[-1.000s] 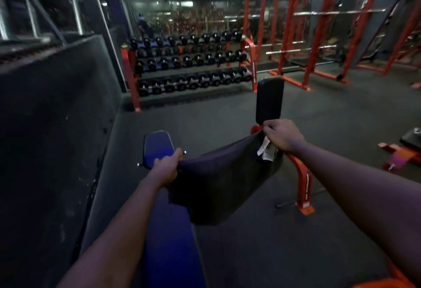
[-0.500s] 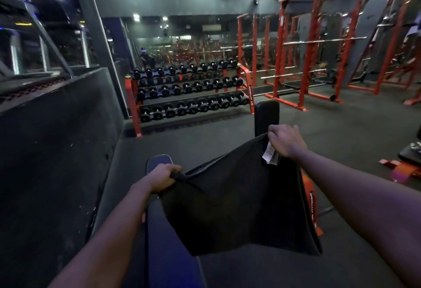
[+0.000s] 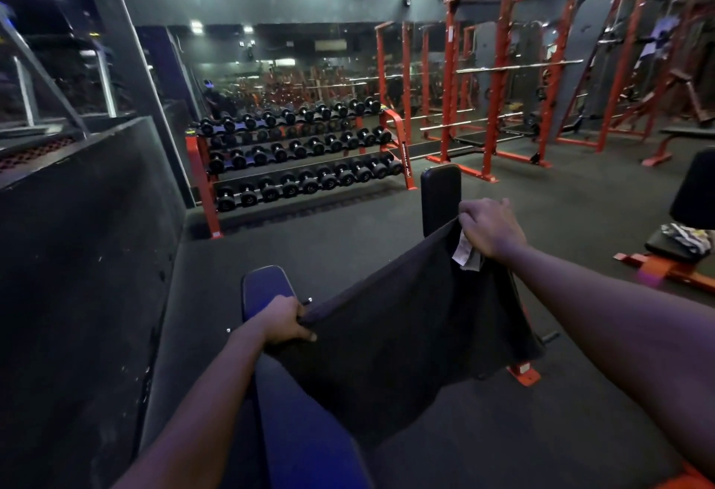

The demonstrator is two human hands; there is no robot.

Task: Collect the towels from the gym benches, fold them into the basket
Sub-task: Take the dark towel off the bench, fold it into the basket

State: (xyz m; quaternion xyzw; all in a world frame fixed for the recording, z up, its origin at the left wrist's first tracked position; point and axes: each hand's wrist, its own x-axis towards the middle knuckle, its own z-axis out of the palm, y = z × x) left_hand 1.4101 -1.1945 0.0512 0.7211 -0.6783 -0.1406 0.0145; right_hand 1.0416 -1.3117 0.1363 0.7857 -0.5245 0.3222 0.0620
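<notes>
Above the blue bench (image 3: 267,287), both hands' fingers pinch a dark towel (image 3: 394,341) (white tag (image 3: 466,254) showing).

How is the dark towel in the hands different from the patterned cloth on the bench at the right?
The dark towel is plain, nearly black; the patterned cloth is striped light and dark. The dark towel hangs spread between left hand and right hand; the patterned cloth lies bunched on a bench seat. Only the dark towel shows a white tag. Both are fabric.
</notes>
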